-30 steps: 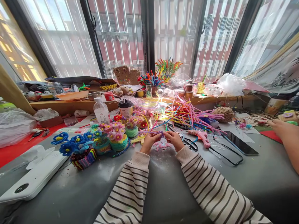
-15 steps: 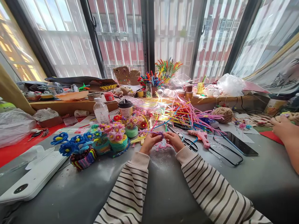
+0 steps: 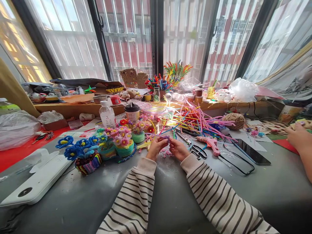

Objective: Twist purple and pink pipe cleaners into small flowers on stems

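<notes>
Between my two hands is a purple pipe cleaner (image 3: pixel 167 138), bent into small loops, with one end running left past my fingers. My left hand (image 3: pixel 156 148) pinches it from the left. On the other side the fingertips of my right hand (image 3: pixel 178 149) close on the same looped part. Under my hands lie pink fuzzy bits (image 3: pixel 166 152) on the grey table (image 3: pixel 168 195). To the left stand small pots of pipe-cleaner flowers, pink (image 3: pixel 123 138) and blue (image 3: pixel 78 148). Scissors (image 3: pixel 198 151) and a pink glue gun (image 3: pixel 211 143) lie right of my right hand.
Loose pipe cleaners (image 3: pixel 195 118) heap behind my hands. A bottle (image 3: pixel 107 115) and a lidded cup (image 3: pixel 132 113) stand back left. Rightward are a phone (image 3: pixel 252 151), a twine ball (image 3: pixel 234 121) and another person's hand (image 3: pixel 298 136). A white device (image 3: pixel 39 182) lies left.
My hands have drawn slightly closer together around the purple pipe cleaner, my right hand shifting a little left. The view has shifted slightly.
</notes>
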Demonstrator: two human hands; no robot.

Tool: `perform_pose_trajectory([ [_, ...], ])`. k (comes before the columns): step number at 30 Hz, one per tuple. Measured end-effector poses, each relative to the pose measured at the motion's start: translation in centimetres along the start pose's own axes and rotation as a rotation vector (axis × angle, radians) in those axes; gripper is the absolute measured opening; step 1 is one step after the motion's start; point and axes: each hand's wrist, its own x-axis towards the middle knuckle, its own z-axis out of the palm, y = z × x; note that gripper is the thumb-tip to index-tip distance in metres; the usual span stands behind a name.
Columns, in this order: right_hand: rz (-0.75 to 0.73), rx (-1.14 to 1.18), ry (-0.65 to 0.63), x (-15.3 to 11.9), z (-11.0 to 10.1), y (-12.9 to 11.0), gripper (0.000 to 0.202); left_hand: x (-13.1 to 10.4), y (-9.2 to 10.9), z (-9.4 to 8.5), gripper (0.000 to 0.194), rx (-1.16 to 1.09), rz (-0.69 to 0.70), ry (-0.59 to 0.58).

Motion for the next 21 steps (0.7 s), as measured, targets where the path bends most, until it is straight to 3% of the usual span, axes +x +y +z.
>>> perform_pose_trajectory([
  [6,0.049,0.075,-0.001,-0.2,0.1,-0.2,0.021,0.0,0.1,-0.1,0.022,0.031,0.069,0.039],
  [11,0.018,-0.062,0.027,-0.3,-0.3,-0.8,0.023,0.1,0.2,-0.1,0.027,0.078,0.078,0.063],
  [21,-0.399,-0.76,0.069,-0.3,-1.7,-1.6,0.027,0.0,0.0,0.0,0.024,0.255,0.057,0.041],
])
